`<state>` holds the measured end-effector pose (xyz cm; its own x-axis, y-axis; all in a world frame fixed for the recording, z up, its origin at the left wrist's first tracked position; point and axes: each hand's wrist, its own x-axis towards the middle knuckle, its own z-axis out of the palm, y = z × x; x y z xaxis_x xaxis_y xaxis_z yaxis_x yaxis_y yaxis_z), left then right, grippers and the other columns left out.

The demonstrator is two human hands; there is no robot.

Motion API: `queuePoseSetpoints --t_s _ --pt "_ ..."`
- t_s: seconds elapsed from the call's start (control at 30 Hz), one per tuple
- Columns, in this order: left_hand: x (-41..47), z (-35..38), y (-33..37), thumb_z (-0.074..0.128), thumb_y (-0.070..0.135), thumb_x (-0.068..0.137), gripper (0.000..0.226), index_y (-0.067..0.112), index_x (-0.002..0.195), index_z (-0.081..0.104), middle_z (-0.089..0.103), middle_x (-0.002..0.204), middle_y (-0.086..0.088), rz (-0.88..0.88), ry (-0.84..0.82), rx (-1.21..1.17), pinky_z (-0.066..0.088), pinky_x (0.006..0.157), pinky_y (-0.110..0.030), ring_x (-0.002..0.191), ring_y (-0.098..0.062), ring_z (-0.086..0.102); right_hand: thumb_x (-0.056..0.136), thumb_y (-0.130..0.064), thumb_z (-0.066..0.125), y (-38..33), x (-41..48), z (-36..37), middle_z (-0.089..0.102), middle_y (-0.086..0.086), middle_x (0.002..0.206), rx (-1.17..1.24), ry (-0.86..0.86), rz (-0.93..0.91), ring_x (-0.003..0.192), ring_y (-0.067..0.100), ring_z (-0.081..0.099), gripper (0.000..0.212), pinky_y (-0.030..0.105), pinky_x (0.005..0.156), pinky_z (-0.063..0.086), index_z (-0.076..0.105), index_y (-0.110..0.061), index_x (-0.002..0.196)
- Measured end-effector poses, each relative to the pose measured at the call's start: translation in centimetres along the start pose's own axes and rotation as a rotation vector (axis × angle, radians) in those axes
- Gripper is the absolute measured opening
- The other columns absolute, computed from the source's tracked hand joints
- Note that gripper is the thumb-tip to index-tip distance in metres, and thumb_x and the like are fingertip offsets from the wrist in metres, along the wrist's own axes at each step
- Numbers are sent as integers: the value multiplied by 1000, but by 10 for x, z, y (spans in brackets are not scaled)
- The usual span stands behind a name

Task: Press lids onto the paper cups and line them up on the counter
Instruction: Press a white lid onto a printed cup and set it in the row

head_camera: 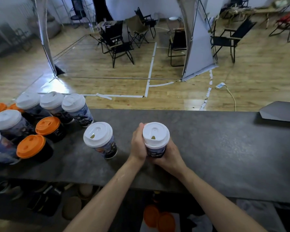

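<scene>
Both hands were in on it: the left hand (138, 143) and right hand (170, 153) curled round a paper cup (156, 152) at mid-tabletop (216, 148), near a lidded neighbour cup (105, 146). Its white lid (156, 134) looked seated, so this read as lining up. Next call: square it with the neighbour, release without tipping. Beyond lay a wooden floor (182, 97) and folding chairs (117, 42).

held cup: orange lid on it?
No: the lid on the cup gripped between the left hand and the right hand is white.
</scene>
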<state>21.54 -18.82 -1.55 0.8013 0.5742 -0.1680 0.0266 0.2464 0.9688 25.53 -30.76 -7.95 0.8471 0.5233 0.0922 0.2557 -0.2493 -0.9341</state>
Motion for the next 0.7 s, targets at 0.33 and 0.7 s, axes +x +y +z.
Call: queuePoseSetpoints --t_s 0.33,0.7 --pt "1 0 20 37 21 109 44 7 79 68 73 69 5 -61 -126 97 51 71 -21 67 0 67 62 -42 94 1 -3 0 61 -15 137 -1 27 -22 127 0 57 93 26 103 50 51 -23 142" --pt "-1 1 23 39 22 109 47 10 78 72 75 74 3 -56 -70 52 52 76 -23 71 -4 68 63 -44 94 2 -3 1 60 -16 137 9 50 -40 127 2 57 90 37 103 53 46 -36 138"
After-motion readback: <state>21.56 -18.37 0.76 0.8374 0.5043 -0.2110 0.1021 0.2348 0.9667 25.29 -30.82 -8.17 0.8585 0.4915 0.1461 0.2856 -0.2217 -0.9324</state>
